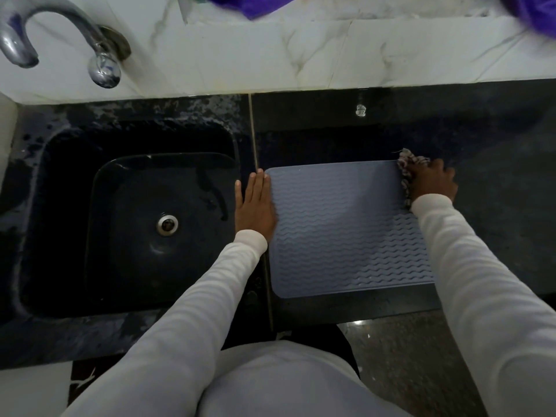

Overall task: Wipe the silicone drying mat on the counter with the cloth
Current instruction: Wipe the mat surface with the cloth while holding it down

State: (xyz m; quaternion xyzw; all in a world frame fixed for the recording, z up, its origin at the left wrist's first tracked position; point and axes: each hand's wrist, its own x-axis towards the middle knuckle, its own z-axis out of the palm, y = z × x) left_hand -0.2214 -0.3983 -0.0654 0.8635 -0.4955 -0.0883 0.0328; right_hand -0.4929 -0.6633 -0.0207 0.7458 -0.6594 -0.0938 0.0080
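A grey-blue silicone drying mat (343, 227) with wavy ridges lies flat on the dark counter (496, 176), right of the sink. My left hand (254, 206) rests flat with straight fingers on the mat's left edge. My right hand (431, 183) grips a crumpled patterned cloth (407, 170) at the mat's far right corner, pressing it onto the mat. Part of the cloth is hidden under the hand. My right sleeve covers the mat's right edge.
A black sink (90, 224) with a metal drain (167, 224) sits to the left. A chrome tap (103, 63) curves over it from the white marble ledge (301, 52). Purple fabric (258, 4) lies at the back. A small white speck (360, 110) sits on the counter.
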